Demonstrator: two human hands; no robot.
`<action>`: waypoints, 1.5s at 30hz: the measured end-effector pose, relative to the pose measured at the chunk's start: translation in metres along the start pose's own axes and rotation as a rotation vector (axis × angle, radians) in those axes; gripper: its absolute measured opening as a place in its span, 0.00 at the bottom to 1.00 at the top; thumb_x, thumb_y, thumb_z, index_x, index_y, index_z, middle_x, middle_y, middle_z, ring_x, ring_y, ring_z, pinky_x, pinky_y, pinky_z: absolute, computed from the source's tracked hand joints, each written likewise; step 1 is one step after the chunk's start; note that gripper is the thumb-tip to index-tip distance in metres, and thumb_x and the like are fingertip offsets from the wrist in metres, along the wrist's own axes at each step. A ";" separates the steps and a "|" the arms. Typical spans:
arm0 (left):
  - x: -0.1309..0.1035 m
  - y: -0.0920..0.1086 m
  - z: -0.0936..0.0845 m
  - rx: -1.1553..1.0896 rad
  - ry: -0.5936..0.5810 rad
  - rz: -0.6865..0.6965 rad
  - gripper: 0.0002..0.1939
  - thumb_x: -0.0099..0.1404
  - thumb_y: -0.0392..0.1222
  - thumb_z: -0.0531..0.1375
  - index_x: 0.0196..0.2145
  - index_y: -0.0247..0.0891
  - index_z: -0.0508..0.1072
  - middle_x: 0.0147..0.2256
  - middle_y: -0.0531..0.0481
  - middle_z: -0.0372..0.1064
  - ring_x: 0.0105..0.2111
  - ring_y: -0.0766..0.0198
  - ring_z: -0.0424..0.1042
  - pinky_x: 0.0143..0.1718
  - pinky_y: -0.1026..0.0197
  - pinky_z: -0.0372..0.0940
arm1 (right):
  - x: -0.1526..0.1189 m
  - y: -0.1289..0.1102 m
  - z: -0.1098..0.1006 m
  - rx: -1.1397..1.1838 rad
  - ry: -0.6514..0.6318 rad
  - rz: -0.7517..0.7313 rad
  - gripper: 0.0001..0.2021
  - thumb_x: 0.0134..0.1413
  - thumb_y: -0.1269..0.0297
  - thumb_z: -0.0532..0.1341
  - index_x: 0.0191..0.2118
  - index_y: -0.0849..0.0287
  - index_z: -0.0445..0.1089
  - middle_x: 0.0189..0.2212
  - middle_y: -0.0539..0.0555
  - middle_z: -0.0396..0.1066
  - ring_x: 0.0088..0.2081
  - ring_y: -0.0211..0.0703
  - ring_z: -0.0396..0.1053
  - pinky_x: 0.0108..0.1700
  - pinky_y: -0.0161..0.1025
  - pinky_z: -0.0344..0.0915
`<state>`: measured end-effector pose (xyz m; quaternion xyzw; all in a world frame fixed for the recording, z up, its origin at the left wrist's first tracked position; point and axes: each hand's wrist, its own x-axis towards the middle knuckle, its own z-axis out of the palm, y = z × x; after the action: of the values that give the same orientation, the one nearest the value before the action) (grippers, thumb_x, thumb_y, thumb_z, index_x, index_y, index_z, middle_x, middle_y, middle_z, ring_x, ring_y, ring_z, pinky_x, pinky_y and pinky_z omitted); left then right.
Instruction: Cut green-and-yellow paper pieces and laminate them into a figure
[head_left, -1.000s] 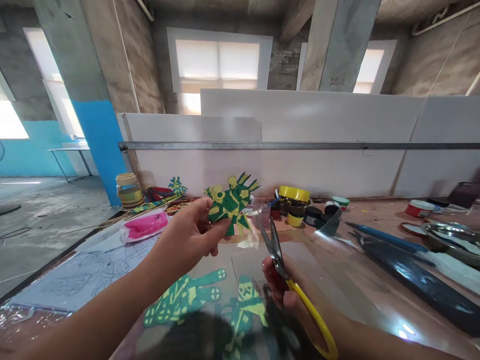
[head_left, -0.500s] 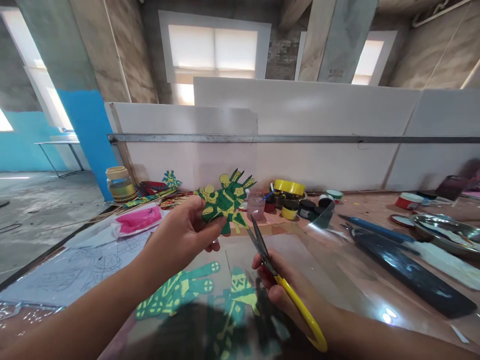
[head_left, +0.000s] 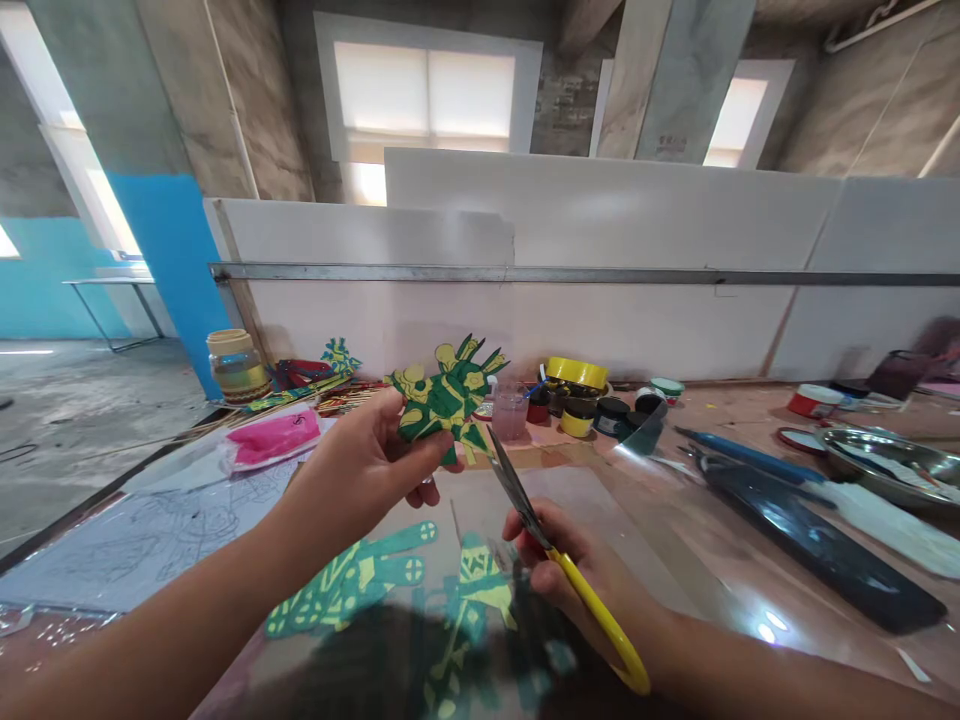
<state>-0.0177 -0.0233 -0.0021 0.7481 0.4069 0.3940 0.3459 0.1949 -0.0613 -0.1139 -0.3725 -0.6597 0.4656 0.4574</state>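
L hand (head_left: 360, 470) pinches green-and-yellow painted cutout figure (head_left: 447, 398) by its lower edge; R hand (head_left: 574, 575) grips yellow-handled scissors (head_left: 559, 565), blades shut, tip touching cutout's bottom edge, clear of table (head_left: 675, 540).

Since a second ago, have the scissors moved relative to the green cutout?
Yes. The scissors in the right hand closed in leftward; their tip now meets the green cutout.

table (head_left: 720, 520), paint jars (head_left: 592, 410), green cutouts (head_left: 352, 585)
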 end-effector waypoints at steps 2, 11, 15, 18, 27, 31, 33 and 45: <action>0.000 0.000 0.000 -0.010 -0.008 0.014 0.09 0.64 0.44 0.61 0.31 0.38 0.65 0.21 0.59 0.70 0.20 0.70 0.72 0.21 0.70 0.68 | 0.000 0.000 0.000 0.009 0.006 0.006 0.28 0.46 0.34 0.61 0.39 0.56 0.64 0.27 0.47 0.57 0.27 0.37 0.53 0.27 0.33 0.55; 0.002 -0.005 -0.001 0.058 0.009 0.057 0.10 0.65 0.47 0.61 0.32 0.38 0.68 0.18 0.59 0.69 0.19 0.71 0.71 0.20 0.71 0.66 | 0.002 -0.005 0.002 0.062 0.006 0.049 0.30 0.42 0.33 0.63 0.37 0.56 0.65 0.24 0.46 0.59 0.25 0.36 0.54 0.27 0.34 0.53; 0.002 -0.005 -0.003 0.082 0.013 0.064 0.11 0.64 0.47 0.62 0.31 0.38 0.67 0.18 0.59 0.70 0.18 0.70 0.71 0.20 0.71 0.66 | 0.002 -0.005 0.001 0.046 0.023 0.039 0.31 0.40 0.32 0.63 0.36 0.57 0.66 0.25 0.47 0.59 0.25 0.36 0.54 0.27 0.35 0.53; 0.001 -0.006 -0.001 0.068 0.023 0.049 0.11 0.64 0.48 0.62 0.31 0.39 0.67 0.18 0.59 0.70 0.19 0.69 0.72 0.21 0.70 0.67 | 0.001 -0.006 0.002 0.025 0.028 0.023 0.32 0.42 0.30 0.61 0.37 0.57 0.66 0.25 0.47 0.59 0.26 0.37 0.54 0.28 0.35 0.54; 0.000 -0.005 0.016 0.001 -0.057 -0.087 0.08 0.61 0.44 0.63 0.30 0.37 0.72 0.18 0.58 0.71 0.20 0.69 0.73 0.21 0.70 0.67 | -0.005 -0.012 -0.001 -0.052 -0.074 -0.047 0.31 0.53 0.31 0.51 0.50 0.53 0.60 0.32 0.51 0.58 0.33 0.42 0.58 0.32 0.37 0.60; 0.001 -0.005 0.016 -0.066 -0.060 -0.092 0.06 0.61 0.42 0.64 0.29 0.38 0.71 0.17 0.59 0.71 0.19 0.69 0.73 0.21 0.70 0.68 | -0.005 -0.008 -0.001 -0.018 -0.080 -0.025 0.32 0.50 0.30 0.53 0.50 0.52 0.60 0.32 0.50 0.56 0.33 0.41 0.57 0.31 0.35 0.60; 0.002 -0.005 0.017 -0.080 -0.066 -0.096 0.06 0.61 0.41 0.64 0.29 0.38 0.71 0.18 0.59 0.71 0.19 0.70 0.73 0.21 0.71 0.68 | -0.005 -0.007 -0.001 -0.014 -0.071 -0.031 0.32 0.50 0.30 0.53 0.49 0.52 0.60 0.31 0.49 0.55 0.32 0.40 0.56 0.30 0.34 0.58; 0.001 -0.004 0.017 -0.084 -0.074 -0.095 0.07 0.60 0.40 0.64 0.29 0.38 0.70 0.18 0.59 0.71 0.19 0.69 0.73 0.20 0.70 0.68 | -0.004 0.001 0.000 -0.009 0.033 -0.040 0.31 0.49 0.31 0.56 0.45 0.54 0.65 0.30 0.49 0.58 0.30 0.38 0.56 0.29 0.33 0.57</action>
<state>-0.0038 -0.0241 -0.0126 0.7266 0.4121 0.3659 0.4102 0.1964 -0.0648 -0.1160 -0.3690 -0.6615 0.4471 0.4757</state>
